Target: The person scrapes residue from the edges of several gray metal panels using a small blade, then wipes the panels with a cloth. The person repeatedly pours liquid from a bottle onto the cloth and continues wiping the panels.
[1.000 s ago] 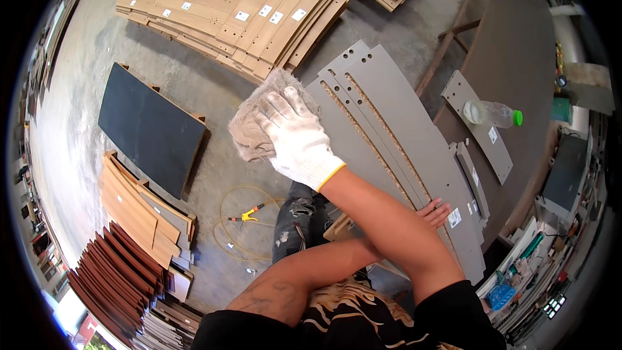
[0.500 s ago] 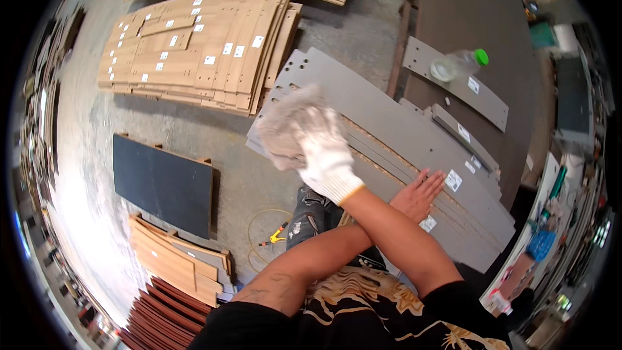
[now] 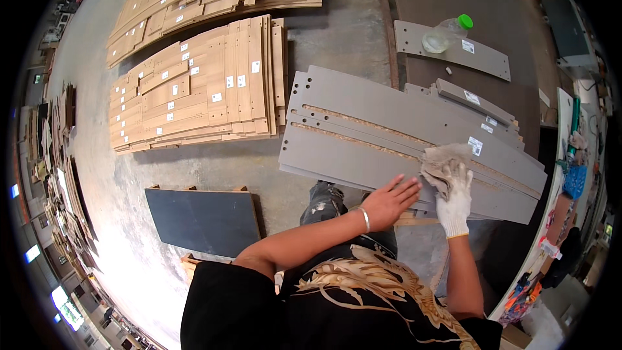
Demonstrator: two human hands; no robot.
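Head view: gloved right hand (image 3: 453, 198) clutches rag (image 3: 444, 159) on grey panel (image 3: 363, 149); bare left hand (image 3: 391, 199) beside it lies spread flat, should brace firmly.

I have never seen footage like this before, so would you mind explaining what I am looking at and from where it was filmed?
There is no machine here: a person works with two hands, and a wide fisheye camera worn on their head looks down at them, which is why straight edges curve toward the rim. The forearms come in from the bottom of the picture. The right hand wears a white glove and presses a crumpled rag onto the top grey panel of a stack of such panels, each with drilled holes and raw chipboard edges. The bare left hand, with a bracelet at the wrist, lies flat on the same stack. Behind it, a clear plastic bottle with a green cap rests on another grey piece. On the concrete floor lie piles of light wooden boards and one dark board.
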